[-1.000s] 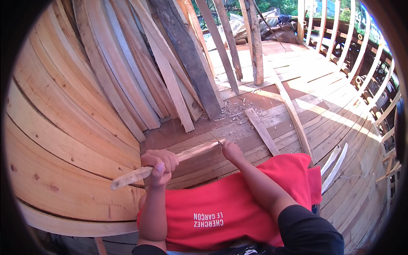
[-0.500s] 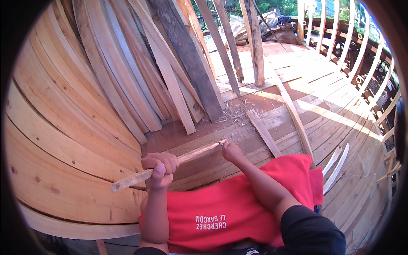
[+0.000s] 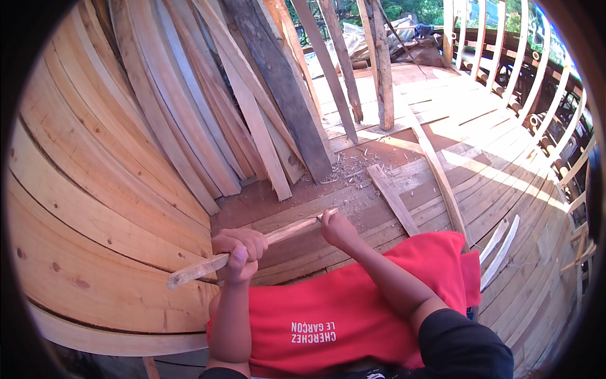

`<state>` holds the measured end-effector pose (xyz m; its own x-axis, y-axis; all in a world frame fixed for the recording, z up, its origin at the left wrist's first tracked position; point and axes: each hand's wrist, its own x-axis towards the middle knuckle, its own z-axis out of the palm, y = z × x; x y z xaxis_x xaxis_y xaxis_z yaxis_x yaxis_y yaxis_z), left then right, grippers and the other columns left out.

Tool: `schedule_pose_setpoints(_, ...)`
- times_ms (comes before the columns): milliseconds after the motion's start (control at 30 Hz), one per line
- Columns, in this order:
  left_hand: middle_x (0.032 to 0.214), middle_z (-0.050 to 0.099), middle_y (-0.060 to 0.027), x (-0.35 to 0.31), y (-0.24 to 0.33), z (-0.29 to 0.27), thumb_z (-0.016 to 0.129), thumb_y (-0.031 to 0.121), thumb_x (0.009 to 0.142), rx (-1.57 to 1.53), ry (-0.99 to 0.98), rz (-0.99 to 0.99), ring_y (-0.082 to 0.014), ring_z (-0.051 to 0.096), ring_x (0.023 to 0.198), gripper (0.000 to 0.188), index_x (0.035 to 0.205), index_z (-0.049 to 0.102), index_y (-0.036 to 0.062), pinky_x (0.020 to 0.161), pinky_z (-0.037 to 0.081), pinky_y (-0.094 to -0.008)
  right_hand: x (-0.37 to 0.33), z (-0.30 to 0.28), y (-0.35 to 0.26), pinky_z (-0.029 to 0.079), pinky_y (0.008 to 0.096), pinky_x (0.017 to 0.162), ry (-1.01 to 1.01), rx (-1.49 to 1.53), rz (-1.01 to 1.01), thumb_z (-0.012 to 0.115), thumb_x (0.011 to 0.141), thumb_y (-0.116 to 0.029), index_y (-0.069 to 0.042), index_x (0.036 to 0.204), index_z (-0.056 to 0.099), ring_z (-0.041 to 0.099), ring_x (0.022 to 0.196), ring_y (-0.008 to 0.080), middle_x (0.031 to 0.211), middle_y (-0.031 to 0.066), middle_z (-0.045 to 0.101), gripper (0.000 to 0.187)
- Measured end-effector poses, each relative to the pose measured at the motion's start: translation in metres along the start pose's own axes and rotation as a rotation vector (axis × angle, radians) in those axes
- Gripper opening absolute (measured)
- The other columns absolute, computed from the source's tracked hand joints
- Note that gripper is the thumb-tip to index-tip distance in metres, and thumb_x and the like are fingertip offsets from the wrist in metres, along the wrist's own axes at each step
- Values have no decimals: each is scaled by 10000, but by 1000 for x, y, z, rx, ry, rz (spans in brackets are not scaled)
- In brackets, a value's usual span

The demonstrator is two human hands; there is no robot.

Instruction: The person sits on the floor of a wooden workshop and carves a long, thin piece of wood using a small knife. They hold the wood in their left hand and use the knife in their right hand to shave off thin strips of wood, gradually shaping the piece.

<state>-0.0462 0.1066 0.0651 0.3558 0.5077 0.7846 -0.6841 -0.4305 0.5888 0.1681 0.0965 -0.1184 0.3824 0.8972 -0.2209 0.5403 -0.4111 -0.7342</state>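
Note:
My left hand (image 3: pixel 240 251) is wrapped round a thin wooden stick (image 3: pixel 293 231), which slants up to the right in front of my lap. The stick's near end pokes out past the fist on the left. Close to its far end, my right hand (image 3: pixel 338 228) is closed with the fingers against the wood. A small dark bit shows beside those fingers, but what they grip is too hidden to name. Below both hands, a red cloth garment (image 3: pixel 385 297) with white lettering covers my lap.
A curved plank wall (image 3: pixel 95 227) rises at the left, with several long boards (image 3: pixel 170 107) leaning on it. Wood shavings (image 3: pixel 353 167) litter the plank floor. A short board (image 3: pixel 392 199) and a long batten (image 3: pixel 435 167) lie ahead; two pale curved strips (image 3: pixel 502 249) lie right.
My right hand has shifted a little left along the stick, toward my left hand. The left hand keeps its grip almost in place, and the stick's near end has dipped slightly.

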Motion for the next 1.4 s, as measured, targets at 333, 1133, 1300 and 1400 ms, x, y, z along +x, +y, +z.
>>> schedule_pose_setpoints(333, 421, 276, 26, 5, 1, 0, 534, 139, 916, -40, -36, -14, -108, 241, 333, 458, 576, 228, 145, 360, 252, -284, 16, 2, 41, 440, 559, 927, 122, 25, 74, 276, 1015, -406, 92, 914, 655, 600, 977, 526, 944, 365, 633, 634)
schedule_pose_setpoints(1133, 436, 287, 6, 3, -5, -6, 520, 116, 907, -69, -14, -36, -124, 249, 362, 454, 556, 232, 109, 385, 243, -296, -14, -16, 5, 484, 559, 897, 118, 0, 81, 273, 1004, -400, 38, 921, 690, 630, 999, 483, 1002, 300, 668, 610)
schedule_pose_setpoints(1300, 440, 249, 29, 3, -2, -4, 471, 137, 946, 10, -24, -19, -107, 199, 365, 449, 573, 221, 145, 387, 218, -286, 16, 1, 30, 470, 552, 926, 142, 84, 70, 263, 1011, -403, 63, 953, 689, 618, 996, 498, 996, 334, 651, 634)
schedule_pose_setpoints(1400, 435, 241, 31, -3, -1, -16, 466, 133, 944, -22, 7, -18, -105, 191, 361, 445, 573, 221, 147, 386, 215, -283, -26, -24, -37, 479, 556, 907, -3, 19, -71, 257, 1012, -395, 69, 927, 684, 625, 972, 500, 965, 331, 655, 636)
